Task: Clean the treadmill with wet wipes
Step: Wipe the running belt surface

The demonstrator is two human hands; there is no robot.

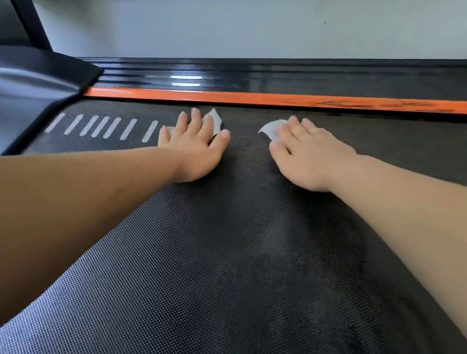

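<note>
The treadmill's black textured belt (229,265) fills most of the view. My left hand (194,148) lies flat on the belt near its far edge, fingers straight, pressing a white wet wipe (216,119) whose corners stick out past the fingertips. My right hand (306,156) lies flat a short way to the right, pressing a second white wet wipe (272,130) that shows beside the thumb and forefinger. Darker damp streaks mark the belt between my forearms.
An orange strip (295,100) and a glossy black side rail (239,81) run along the belt's far edge. The dark motor cover (22,83) sits at the left, with white stripes (102,127) printed on the belt beside it. Grey floor (245,30) lies beyond.
</note>
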